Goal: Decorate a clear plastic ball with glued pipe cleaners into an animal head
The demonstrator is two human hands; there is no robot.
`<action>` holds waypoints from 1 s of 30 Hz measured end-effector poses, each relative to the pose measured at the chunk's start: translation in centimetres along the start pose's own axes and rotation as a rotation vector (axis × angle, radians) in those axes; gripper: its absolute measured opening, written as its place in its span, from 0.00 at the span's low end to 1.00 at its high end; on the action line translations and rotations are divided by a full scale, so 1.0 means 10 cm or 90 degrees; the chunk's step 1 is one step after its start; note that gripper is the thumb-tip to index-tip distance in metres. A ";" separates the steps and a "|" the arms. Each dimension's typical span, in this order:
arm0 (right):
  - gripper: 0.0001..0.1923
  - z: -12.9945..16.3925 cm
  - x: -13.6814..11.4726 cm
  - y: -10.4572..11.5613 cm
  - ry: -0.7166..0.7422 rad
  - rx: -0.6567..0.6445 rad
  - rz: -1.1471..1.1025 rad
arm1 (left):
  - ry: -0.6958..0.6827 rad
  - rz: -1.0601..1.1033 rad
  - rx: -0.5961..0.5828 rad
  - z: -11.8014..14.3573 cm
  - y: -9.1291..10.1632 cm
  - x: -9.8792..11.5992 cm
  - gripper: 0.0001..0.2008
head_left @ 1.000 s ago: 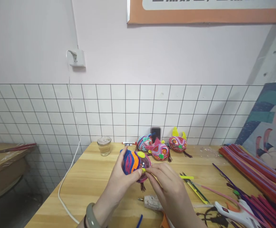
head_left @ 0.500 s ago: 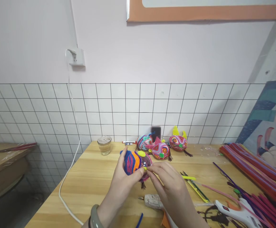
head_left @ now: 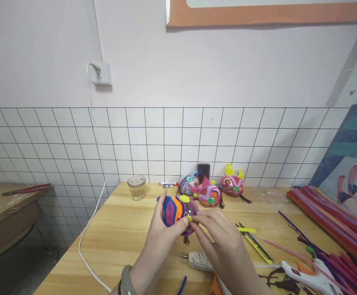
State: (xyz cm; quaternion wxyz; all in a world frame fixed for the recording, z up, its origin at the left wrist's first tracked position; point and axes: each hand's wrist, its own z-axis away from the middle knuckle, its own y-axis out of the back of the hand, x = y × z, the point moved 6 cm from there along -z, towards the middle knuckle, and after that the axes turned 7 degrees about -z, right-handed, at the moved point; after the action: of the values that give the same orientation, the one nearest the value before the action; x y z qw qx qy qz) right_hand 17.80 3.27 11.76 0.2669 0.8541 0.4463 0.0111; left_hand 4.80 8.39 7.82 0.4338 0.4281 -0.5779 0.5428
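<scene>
Blue, pink and orange stripes covered the ball (head_left: 169, 211), which was held over the middle of the counter (head_left: 110, 241). The left hand (head_left: 160, 237) was clamped on it, thumb in front and the fingertips behind mostly hidden. The right hand (head_left: 223, 241) had its thumb and forefinger pinched together on a yellow piece (head_left: 190, 218) at the ball's near side, beside the left thumb.

Plain wood ran from the left hand to the counter's slanting left edge, where a white cord (head_left: 87, 262) crossed, so the widest open room lay on that side. At the back edge, a glass (head_left: 137, 188) stood near the left corner, and three fish (head_left: 209, 194) sat close together beyond the hands. Room to the right was tighter: a yellow-green tool (head_left: 260, 249), a white glue gun (head_left: 307, 278) and red strips (head_left: 328, 217) crowded it. Another glue gun (head_left: 198, 261) lay partly under the right hand.

Marks on the marker (head_left: 168, 183) by the wall were too small to read.
</scene>
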 end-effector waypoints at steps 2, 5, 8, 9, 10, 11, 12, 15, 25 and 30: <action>0.06 0.00 0.00 0.01 0.002 -0.001 0.003 | -0.011 0.001 0.004 -0.01 0.01 -0.02 0.52; 0.07 0.00 0.01 0.02 0.001 -0.006 0.005 | -0.022 0.004 0.017 0.00 0.00 -0.02 0.50; 0.06 -0.01 0.00 0.03 0.004 -0.003 0.000 | -0.012 0.004 0.005 0.04 -0.03 0.00 0.50; 0.06 -0.01 0.00 0.03 0.004 -0.004 -0.003 | -0.006 0.005 -0.002 0.04 -0.04 0.01 0.51; 0.06 -0.01 0.00 0.03 0.004 -0.007 -0.005 | -0.002 0.006 -0.007 0.05 -0.04 0.01 0.51; 0.06 -0.01 0.00 0.03 0.004 -0.011 -0.006 | 0.000 0.006 -0.008 0.05 -0.05 0.02 0.51; 0.06 -0.01 -0.01 0.02 0.004 -0.015 -0.006 | -0.001 0.006 -0.007 0.05 -0.05 0.02 0.51; 0.07 0.00 -0.01 0.02 0.010 -0.015 0.001 | -0.001 0.010 -0.005 0.03 -0.04 0.01 0.52; 0.07 -0.02 0.01 0.01 0.004 -0.018 -0.032 | 0.008 0.052 0.025 -0.02 0.01 -0.12 0.52; 0.06 -0.03 0.01 0.03 -0.011 -0.035 -0.044 | 0.024 0.053 0.014 0.00 -0.01 -0.09 0.54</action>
State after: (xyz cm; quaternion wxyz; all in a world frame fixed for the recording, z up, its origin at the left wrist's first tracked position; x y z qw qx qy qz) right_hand 17.99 3.35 12.15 0.2941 0.8305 0.4729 0.0066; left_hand 5.17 8.42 6.97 0.4173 0.3979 -0.5808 0.5747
